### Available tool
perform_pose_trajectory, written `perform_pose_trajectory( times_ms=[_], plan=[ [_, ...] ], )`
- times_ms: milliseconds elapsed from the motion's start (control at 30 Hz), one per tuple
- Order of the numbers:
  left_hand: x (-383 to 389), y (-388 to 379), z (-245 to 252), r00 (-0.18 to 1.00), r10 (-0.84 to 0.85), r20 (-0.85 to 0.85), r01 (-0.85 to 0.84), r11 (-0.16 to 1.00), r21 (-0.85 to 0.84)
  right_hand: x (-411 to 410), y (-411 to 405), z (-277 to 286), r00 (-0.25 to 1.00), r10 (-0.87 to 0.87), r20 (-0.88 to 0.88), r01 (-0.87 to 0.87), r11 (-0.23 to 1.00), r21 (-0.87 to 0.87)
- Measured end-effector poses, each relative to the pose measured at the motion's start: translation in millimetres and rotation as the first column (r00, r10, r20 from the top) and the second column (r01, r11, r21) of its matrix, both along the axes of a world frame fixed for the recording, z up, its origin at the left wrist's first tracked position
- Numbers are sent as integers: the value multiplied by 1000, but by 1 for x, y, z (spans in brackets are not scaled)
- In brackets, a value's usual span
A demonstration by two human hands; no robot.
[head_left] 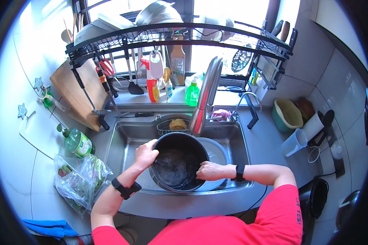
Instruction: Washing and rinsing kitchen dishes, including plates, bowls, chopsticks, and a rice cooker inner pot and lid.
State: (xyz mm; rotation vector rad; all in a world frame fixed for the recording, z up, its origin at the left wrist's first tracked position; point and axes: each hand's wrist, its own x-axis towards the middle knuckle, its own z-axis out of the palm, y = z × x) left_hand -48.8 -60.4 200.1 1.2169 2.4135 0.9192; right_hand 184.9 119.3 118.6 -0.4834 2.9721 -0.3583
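Note:
A deep round pot with a dark inside point(174, 159) is in the sink area, its mouth facing up towards me. Water with ripples and bright reflections lies at its bottom. My left hand point(145, 154) grips the upper left rim, thumb on the edge. On the opposite side, my right hand point(213, 171) is curled over the right rim, its fingertips hidden. Behind the pot, a pale round basin or lid point(218, 153) shows in the stainless steel sink point(132, 137). The metal faucet point(202, 101) rises just beyond the pot's far rim.
A wire caddy with a yellow sponge point(178, 124) sits at the sink's back. Left are a plastic bag of leafy vegetables point(79, 180) and a green detergent bottle point(78, 142). A dish rack point(184, 27) spans above. A teal basin point(285, 114) and a plastic jug point(294, 142) stand right.

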Motion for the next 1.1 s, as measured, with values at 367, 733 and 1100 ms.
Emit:
perform_pose_trajectory(
  times_ms=[367,733,1100],
  plan=[
    [53,33,-63,601,-123,790,-156,951,266,62,64,52,377,-818,434,803,55,-594],
    [138,116,-185,114,143,983,-82,988,-134,51,29,99,552,-649,-523,585,749,-311],
    [142,139,-189,-49,-64,997,-29,998,62,81,-25,104,761,-336,-555,381,924,-36]
  ],
)
